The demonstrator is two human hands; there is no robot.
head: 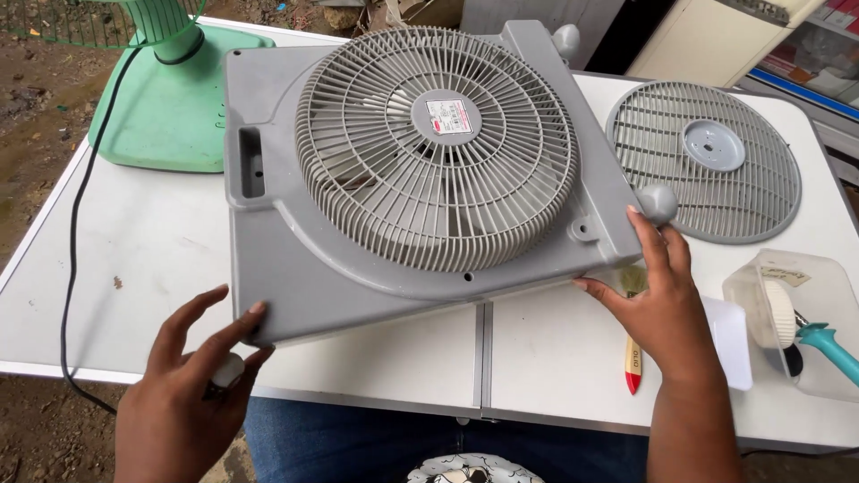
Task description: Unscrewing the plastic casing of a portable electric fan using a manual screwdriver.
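Observation:
A grey square box fan (295,268) lies flat on a white folding table (134,259), its round rear grille (436,148) facing up. My left hand (192,376) grips the fan's near left corner, thumb on top. My right hand (658,304) holds the near right corner, fingertips beside a round grey foot knob (659,203). A second knob (565,38) sits at the far corner. The near edge of the fan is raised slightly off the table.
A loose round grey grille (707,161) lies at the right. A green fan base (165,98) with a black cord (76,224) stands at the far left. A clear plastic tub (796,313) with tools and a red-tipped screwdriver (633,362) sit near right.

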